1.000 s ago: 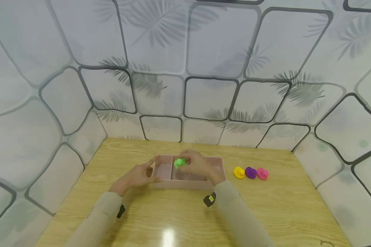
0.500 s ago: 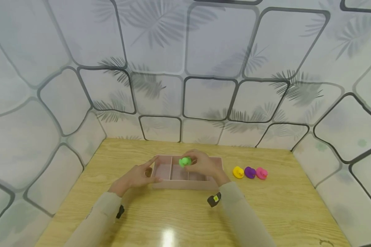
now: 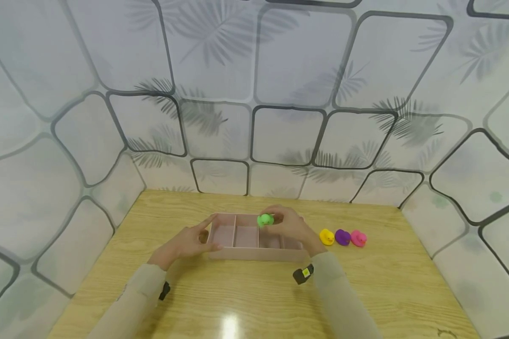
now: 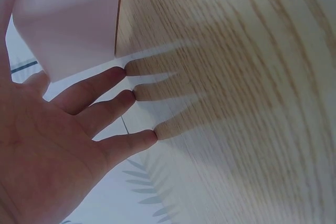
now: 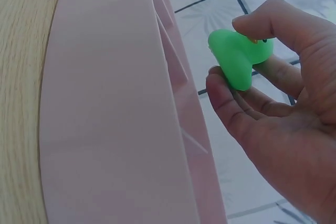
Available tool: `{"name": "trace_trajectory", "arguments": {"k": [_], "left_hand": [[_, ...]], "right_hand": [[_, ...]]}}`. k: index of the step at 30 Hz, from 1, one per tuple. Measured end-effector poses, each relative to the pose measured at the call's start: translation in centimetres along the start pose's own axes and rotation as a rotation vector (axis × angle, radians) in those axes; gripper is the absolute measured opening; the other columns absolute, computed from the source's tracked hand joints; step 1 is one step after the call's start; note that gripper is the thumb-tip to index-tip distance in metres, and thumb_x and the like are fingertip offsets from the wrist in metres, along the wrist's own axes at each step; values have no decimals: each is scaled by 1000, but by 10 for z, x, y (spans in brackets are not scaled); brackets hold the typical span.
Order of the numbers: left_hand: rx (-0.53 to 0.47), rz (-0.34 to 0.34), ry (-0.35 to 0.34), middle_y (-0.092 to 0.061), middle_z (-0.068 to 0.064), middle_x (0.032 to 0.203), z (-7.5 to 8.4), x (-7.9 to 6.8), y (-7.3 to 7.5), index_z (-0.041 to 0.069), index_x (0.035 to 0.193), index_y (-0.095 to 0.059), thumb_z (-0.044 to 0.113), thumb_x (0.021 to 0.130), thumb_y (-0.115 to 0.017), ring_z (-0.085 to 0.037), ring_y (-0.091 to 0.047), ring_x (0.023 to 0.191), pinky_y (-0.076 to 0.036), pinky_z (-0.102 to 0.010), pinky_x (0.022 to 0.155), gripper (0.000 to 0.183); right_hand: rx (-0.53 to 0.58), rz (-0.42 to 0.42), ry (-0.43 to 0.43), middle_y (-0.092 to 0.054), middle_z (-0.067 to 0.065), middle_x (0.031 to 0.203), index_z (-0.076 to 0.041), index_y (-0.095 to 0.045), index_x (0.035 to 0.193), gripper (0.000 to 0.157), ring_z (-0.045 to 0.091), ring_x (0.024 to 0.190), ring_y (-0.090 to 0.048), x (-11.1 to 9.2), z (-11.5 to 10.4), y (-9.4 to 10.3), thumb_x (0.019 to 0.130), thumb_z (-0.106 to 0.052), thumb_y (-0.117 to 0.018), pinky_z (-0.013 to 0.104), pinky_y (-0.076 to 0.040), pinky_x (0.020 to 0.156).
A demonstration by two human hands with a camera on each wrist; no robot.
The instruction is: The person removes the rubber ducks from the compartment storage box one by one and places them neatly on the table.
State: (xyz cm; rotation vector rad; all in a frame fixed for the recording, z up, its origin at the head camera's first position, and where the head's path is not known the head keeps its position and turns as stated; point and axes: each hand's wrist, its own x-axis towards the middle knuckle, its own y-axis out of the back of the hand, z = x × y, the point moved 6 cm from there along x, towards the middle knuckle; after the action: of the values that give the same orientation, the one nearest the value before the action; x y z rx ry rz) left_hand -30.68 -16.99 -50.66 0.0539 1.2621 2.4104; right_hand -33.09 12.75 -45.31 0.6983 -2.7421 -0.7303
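A green toy duck (image 3: 265, 220) is pinched between the thumb and fingers of my right hand (image 3: 289, 226). It is above the third compartment from the left of a pink divided box (image 3: 254, 254). The right wrist view shows the duck (image 5: 233, 59) above the box's rim, its body at my fingertips. My left hand (image 3: 188, 242) spans the box's left end, index finger at the far corner and thumb at the near one. In the left wrist view, the other fingers are straight and spread, their tips (image 4: 149, 136) down at the wooden table beside the box end (image 4: 73, 30).
Yellow (image 3: 327, 237), purple (image 3: 343, 237) and pink (image 3: 358, 238) toy ducks sit in a row on the wooden table (image 3: 246, 296), right of the box. A patterned wall covering (image 3: 220, 127) stands close behind and on both sides.
My right hand has carried the green duck rightward, from over the second compartment to over the third. My left hand has stayed at the box's left end.
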Motion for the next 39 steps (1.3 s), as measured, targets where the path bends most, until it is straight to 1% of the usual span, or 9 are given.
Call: {"name": "trace_trajectory", "arguments": {"k": [4,10,14,17,24,29,31,35,39], "left_hand": [[1,0,5,-61,-28,146,-1,0,0,28,171,-15,72,89,-70,-45,-62,130,-50,-63,108,108],[2,-4,5,-62,-28,145,0,0,-1,31,171,-14,73,89,-69,-38,-66,118,-52,-60,103,108],[-4,-2,4,-62,-28,145,1,-1,0,29,171,-15,72,89,-70,-38,-66,120,-52,-61,105,107],[-4,0,1,-63,-27,144,2,-1,1,28,171,-16,71,89,-70,-35,-66,118,-52,-60,104,108],[4,-3,0,-69,-18,132,1,0,1,27,171,-16,71,89,-70,-22,-62,95,-54,-50,93,108],[-5,-3,-6,-70,-11,116,2,0,1,26,171,-16,71,89,-71,-19,-56,82,-49,-42,84,109],[-11,-4,-7,-71,-13,121,1,-1,1,26,171,-16,70,89,-72,-20,-58,85,-51,-44,87,109],[-15,-2,-9,-66,-23,139,2,-1,1,26,171,-16,69,89,-72,-26,-65,105,-54,-54,99,108],[-14,0,-11,-63,-27,144,2,-2,1,26,171,-16,70,90,-71,-32,-66,117,-52,-59,104,108]], "right_hand": [[15,21,-36,-68,11,132,-10,-72,131,41,20,104,-64,-4,8,7,91,-10,-78,31,-55,91],[20,61,-28,-70,14,128,-7,-72,131,41,18,101,-66,-10,16,20,91,-10,-79,31,-57,89],[39,93,-48,-71,17,127,-5,-71,132,41,16,101,-69,-15,19,29,91,-7,-78,25,-57,87],[44,114,-53,-71,21,129,-2,-69,134,42,20,107,-71,-20,20,36,93,-6,-77,24,-58,89],[45,137,-69,-69,23,133,0,-66,138,44,32,116,-70,-33,29,53,95,-6,-74,24,-57,91],[19,180,-81,-68,25,134,2,-65,138,45,37,118,-70,-42,36,67,95,-7,-74,33,-59,95],[-3,197,-80,-69,25,134,2,-64,139,46,38,117,-70,-46,38,72,95,-9,-75,36,-59,96],[-56,221,-91,-69,22,132,-1,-65,139,46,34,113,-71,-54,42,81,97,-15,-76,34,-60,93],[-75,232,-121,-68,21,135,-4,-65,140,46,33,113,-70,-61,45,89,98,-19,-76,35,-58,93]]}}
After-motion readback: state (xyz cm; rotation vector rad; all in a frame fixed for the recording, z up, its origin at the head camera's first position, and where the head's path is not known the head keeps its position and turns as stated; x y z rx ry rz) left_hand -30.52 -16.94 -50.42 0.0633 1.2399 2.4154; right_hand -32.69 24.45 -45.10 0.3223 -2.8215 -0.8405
